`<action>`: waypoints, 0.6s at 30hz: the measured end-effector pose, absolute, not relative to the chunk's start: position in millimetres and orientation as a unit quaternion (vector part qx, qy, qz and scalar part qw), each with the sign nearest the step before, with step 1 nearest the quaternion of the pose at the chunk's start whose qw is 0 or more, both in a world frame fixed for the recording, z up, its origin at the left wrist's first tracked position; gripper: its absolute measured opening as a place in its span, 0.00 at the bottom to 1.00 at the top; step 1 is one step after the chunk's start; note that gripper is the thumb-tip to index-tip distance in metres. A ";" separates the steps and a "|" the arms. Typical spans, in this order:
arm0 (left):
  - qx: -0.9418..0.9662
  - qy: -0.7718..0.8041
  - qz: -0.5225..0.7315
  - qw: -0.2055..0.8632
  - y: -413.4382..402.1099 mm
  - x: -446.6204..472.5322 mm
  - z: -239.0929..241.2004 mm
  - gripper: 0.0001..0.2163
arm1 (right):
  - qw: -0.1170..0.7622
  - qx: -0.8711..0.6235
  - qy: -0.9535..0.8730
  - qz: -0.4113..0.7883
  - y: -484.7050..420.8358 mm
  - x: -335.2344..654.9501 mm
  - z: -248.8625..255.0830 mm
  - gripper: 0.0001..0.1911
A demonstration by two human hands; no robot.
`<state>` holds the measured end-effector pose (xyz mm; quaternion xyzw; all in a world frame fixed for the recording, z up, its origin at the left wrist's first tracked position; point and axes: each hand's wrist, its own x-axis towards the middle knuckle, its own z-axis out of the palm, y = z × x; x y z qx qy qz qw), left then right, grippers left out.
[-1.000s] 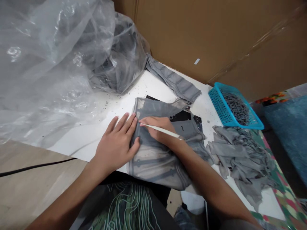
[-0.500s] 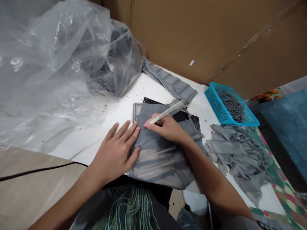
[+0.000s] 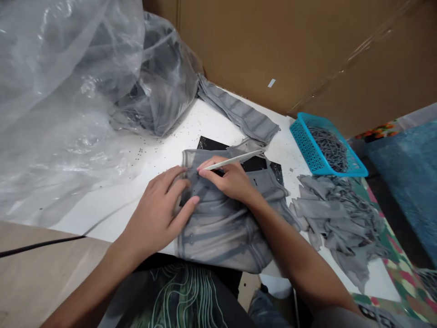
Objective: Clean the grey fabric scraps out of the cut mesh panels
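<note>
Right hand (image 3: 223, 176) grasps white tool (image 3: 235, 159) over grey cloth (image 3: 221, 246)

Nearest us, the right sleeve (image 3: 336, 317) carries what looks like lettering, cut off and unreadable. Beyond it, we see the cloth on a white table (image 3: 102, 200), partly over a black board (image 3: 213, 144). Our left hand (image 3: 157, 207) is unclenched, fingers parted and bent, tips at the cloth's left edge. Our right pinches the tool between thumb and fingers, its end at the cloth near the left fingertips. Rightward lie grey scraps (image 3: 337, 214); past them sits a blue basket (image 3: 303, 148) of grey cords (image 3: 329, 148). Farther off, a grey strip (image 3: 241, 111) lies beside a clear bag (image 3: 167, 86), before a cardboard wall (image 3: 239, 41).
</note>
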<state>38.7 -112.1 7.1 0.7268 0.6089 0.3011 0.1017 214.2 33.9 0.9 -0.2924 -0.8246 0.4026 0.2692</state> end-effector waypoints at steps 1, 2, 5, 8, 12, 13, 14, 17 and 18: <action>0.733 0.610 0.286 0.091 -109.8 38.8 4.1 0.18 | 0.269 -0.291 -0.827 0.398 34.6 214.0 0.4 0.06; 0.742 0.611 0.267 0.076 -108.3 39.3 0.9 0.19 | 0.269 -0.292 -0.829 0.394 35.3 213.5 0.2 0.06; 0.761 0.611 0.215 0.036 -107.6 41.5 -6.8 0.21 | 0.265 -0.291 -0.834 0.385 36.5 211.2 -0.1 0.06; 0.764 0.612 0.203 0.023 -108.5 42.1 -8.7 0.21 | 0.265 -0.282 -0.840 0.381 37.0 210.1 -0.8 0.06; 0.763 0.612 0.207 0.023 -107.9 41.6 -6.6 0.21 | 0.266 -0.246 -0.871 0.331 37.2 211.9 -2.8 0.06; 0.762 0.612 0.208 0.026 -107.6 41.7 -6.2 0.21 | 0.256 -0.229 -0.890 0.300 37.1 212.3 -3.5 0.07; 0.761 0.613 0.208 0.029 -107.5 41.9 -6.0 0.21 | 0.241 -0.209 -0.911 0.261 36.8 212.4 -4.4 0.08; 0.756 0.616 0.219 0.041 -107.6 42.9 -5.8 0.20 | 0.201 -0.177 -0.953 0.140 35.8 210.4 -7.1 0.11; 0.754 0.616 0.223 0.046 -107.8 43.1 -5.8 0.20 | 0.198 -0.186 -0.955 0.115 35.6 209.2 -7.9 0.12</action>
